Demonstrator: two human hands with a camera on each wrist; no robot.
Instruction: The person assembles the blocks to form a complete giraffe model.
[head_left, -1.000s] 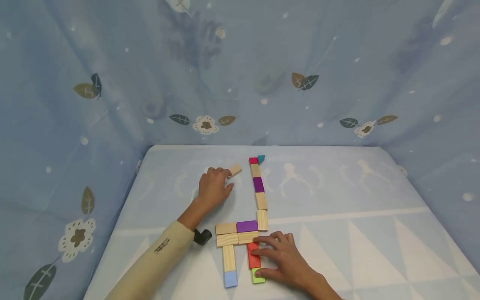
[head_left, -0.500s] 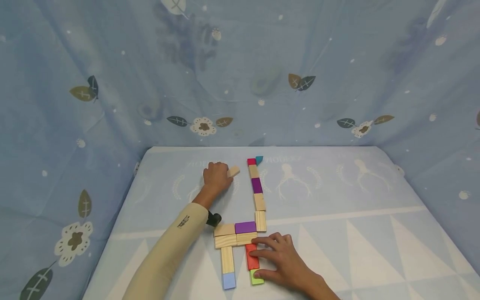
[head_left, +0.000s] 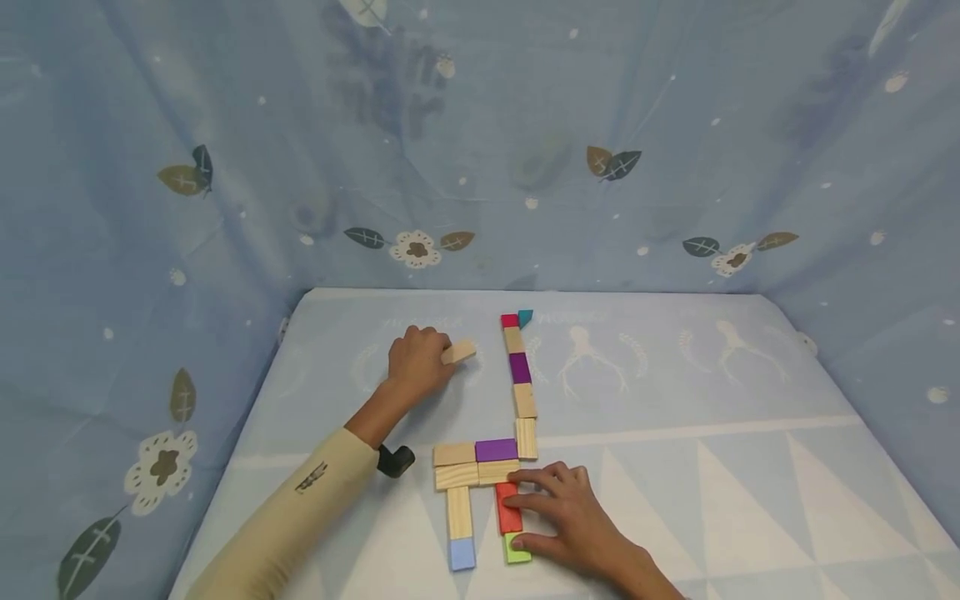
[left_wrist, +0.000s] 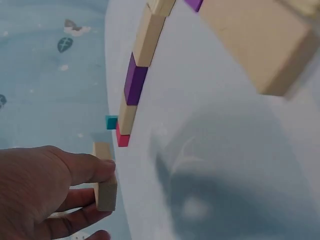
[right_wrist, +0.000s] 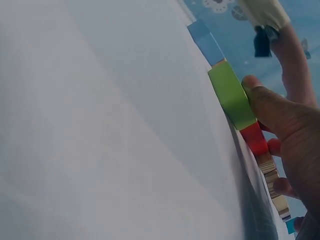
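A plain wooden block (head_left: 460, 352) is pinched between the thumb and fingers of my left hand (head_left: 418, 362), left of the far end of a column of blocks. The left wrist view shows this block (left_wrist: 104, 192) with the thumb on one side and fingers on the other. My right hand (head_left: 573, 521) rests its spread fingertips on the laid blocks: the thumb on a green block (head_left: 517, 550), other fingers at a red block (head_left: 507, 507) and a wooden block (head_left: 498, 472). In the right wrist view, the thumb touches the edge of the green block (right_wrist: 231, 95).
The column runs away through a purple block (head_left: 520, 367) to a small red block (head_left: 510, 320), beside a teal piece (head_left: 525, 317). Nearer lie another purple block (head_left: 497, 450), several wooden ones and a light blue block (head_left: 462, 553). Patterned cloth (head_left: 480, 167) hangs behind.
My left hand has closed its thumb and fingers on the wooden block and drawn it slightly left. My right hand and the laid blocks have stayed put.
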